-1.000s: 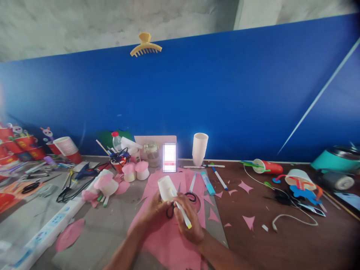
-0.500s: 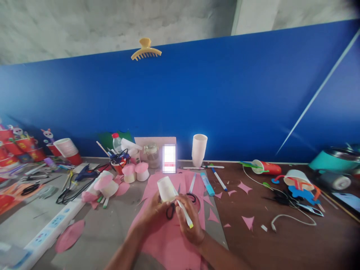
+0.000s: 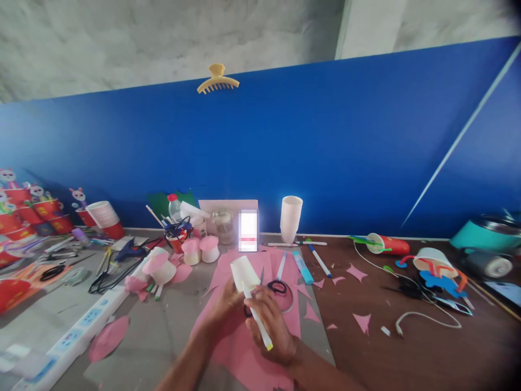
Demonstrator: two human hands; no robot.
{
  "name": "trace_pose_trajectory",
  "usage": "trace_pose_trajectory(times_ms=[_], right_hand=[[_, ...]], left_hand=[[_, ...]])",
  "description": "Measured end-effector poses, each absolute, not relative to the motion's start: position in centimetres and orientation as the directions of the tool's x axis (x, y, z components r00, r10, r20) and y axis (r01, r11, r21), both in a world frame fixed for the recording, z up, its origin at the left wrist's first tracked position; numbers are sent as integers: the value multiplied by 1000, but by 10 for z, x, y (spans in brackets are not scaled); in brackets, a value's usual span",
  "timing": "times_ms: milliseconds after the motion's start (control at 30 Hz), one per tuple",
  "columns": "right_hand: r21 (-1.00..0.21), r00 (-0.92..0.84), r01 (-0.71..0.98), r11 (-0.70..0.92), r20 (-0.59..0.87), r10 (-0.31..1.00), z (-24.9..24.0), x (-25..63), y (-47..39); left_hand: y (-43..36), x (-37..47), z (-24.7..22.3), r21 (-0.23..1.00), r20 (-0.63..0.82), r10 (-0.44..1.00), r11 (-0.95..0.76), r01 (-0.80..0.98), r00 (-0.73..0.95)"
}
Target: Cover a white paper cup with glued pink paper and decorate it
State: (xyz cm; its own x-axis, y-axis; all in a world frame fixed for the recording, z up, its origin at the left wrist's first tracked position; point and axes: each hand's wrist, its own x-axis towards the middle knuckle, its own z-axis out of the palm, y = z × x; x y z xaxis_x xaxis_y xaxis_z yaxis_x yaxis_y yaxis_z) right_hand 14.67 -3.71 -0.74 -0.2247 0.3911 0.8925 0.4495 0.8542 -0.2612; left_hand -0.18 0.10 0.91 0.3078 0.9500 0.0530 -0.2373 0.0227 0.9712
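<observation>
Student: What does the centre of the view show?

Instructor: The left hand (image 3: 227,301) supports a white cup (image 3: 243,271), held tilted above the pink paper (image 3: 244,353). Its fingers are curled about the cup's lower part; some are hidden behind it.

Student: And the right hand (image 3: 273,323)?

Instructor: Its fingers pinch a white marker (image 3: 259,323) with a yellow end, which slants across the hand. The far end of the marker reaches the cup's wall; whether it touches cannot be told.

Student: What lies about the hands?

Instructor: A pair of scissors (image 3: 278,287) with dark handles rests on the paper, partly covered by the right hand. A light-blue tube (image 3: 303,267) lies to the right of it, nearer the far edge of the surface (image 3: 378,364).

Student: And along that far edge?

Instructor: A stack of white cups (image 3: 291,217) stands upright there, before the blue panel (image 3: 325,136). To its left, somewhat nearer, two pink-topped cups (image 3: 209,251) stand side by side. A power strip (image 3: 87,320) runs obliquely toward the near left corner, and a red cup (image 3: 394,246) lies on its side, right of the stack.
</observation>
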Motion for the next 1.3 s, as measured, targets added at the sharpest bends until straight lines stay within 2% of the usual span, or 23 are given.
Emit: trace_pose_trajectory(times_ms=[233,433,600,900,1100,1300], right_hand=[[-310,-204,444,841,879,431,-14,145,-37],[-340,-197,461,820,862,468,-16,146,-36],[-338,-197,487,805,856,479,-16,147,-36],[-378,-176,463,802,848,501,-13,147,-38],[-392,-127,497,774,850,512,-18,148,-37],[-390,-132,477,787,854,504,-17,148,-37]], left_hand=[[-4,3,18,932,22,943,101,-349,331],[-6,9,23,951,-13,963,96,-295,270],[-4,9,16,948,12,970,67,-313,242],[-3,2,9,962,55,951,32,-273,305],[-10,6,23,926,-23,965,119,-359,263],[-5,1,9,935,33,942,88,-343,334]])
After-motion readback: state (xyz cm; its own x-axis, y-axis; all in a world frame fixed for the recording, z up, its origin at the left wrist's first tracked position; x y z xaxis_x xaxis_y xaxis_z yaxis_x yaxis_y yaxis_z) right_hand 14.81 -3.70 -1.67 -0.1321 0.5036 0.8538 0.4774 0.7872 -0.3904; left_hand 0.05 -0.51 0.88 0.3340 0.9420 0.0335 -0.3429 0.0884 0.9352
